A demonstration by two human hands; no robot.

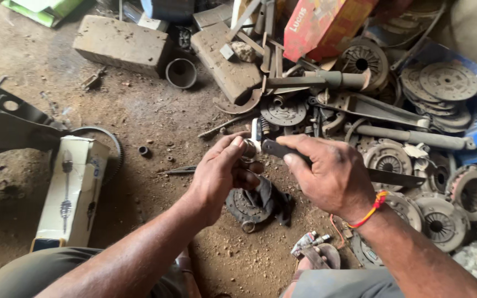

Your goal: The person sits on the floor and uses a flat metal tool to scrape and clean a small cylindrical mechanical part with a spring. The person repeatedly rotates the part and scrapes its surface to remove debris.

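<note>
My left hand (219, 174) pinches a small round metal ring part (249, 148) between thumb and fingers at the middle of the view. My right hand (327, 174), with a red and yellow thread at the wrist, grips the dark handle of a flat tool (274, 148) whose tip meets the ring; its long blade (396, 177) sticks out to the right behind the hand. Below both hands a round clutch part (247, 205) lies on the dirt floor, partly wrapped in a dark rag (274, 201).
A heap of clutch plates (443, 88), discs and metal bars fills the right side. A long white carton (73, 190) lies at left beside a stone (9, 176). Concrete blocks (122, 44), a short pipe piece (181, 73) and a red box (321, 25) sit farther off.
</note>
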